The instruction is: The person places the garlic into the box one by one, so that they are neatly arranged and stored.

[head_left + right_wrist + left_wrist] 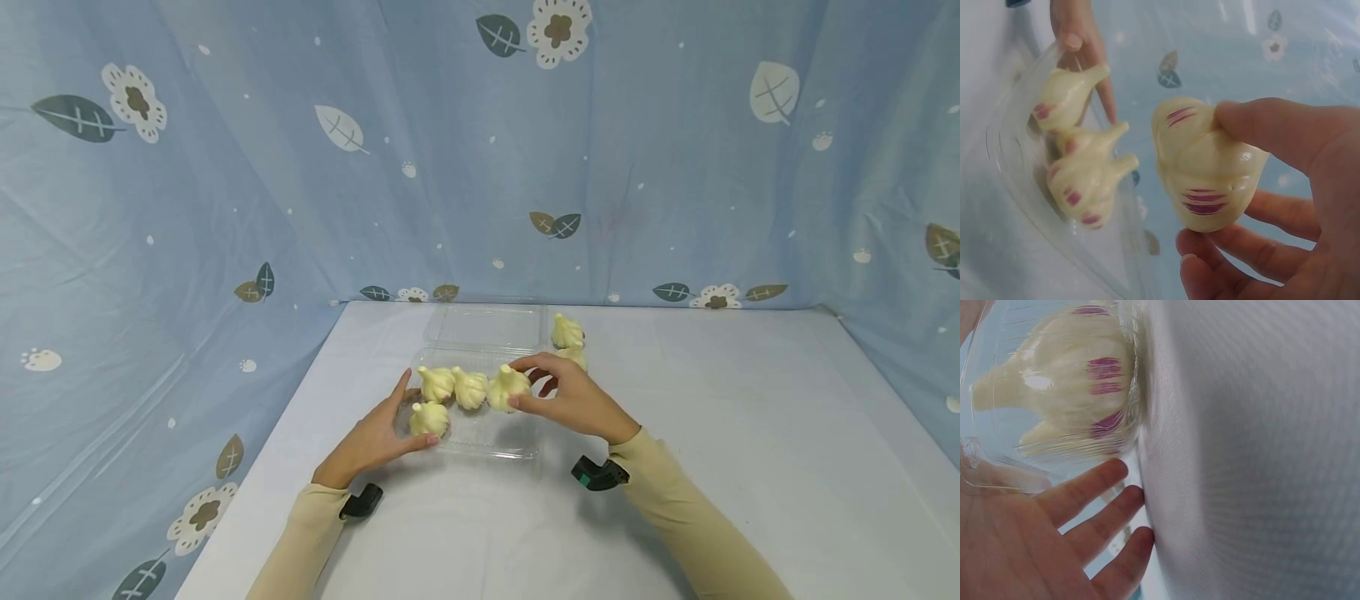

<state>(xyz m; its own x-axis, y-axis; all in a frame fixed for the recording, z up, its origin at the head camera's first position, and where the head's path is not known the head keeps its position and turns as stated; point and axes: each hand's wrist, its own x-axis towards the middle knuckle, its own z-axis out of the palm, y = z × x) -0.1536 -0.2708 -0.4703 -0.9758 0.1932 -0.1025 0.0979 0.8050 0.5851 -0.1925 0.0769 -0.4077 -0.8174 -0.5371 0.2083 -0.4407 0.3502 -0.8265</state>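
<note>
My right hand (573, 400) pinches a cream-coloured garlic bulb (507, 388) over the right part of an open clear plastic clamshell box (487, 442). Purple streaks mark the base of this bulb in the right wrist view. At the box's left front corner rests my left hand (378, 442), with its thumb along the front edge and its fingers spread by the left wall. Inside the box are three more bulbs: one at the front left (429, 419), one behind it (437, 384) and one in the middle (470, 388).
The box's transparent lid (487, 327) lies folded back toward the curtain. Right of it on the white table (712, 400) are two more garlic bulbs, a farther one (567, 332) and a nearer one (573, 357) partly behind my right hand. A blue patterned curtain (450, 167) closes off the back.
</note>
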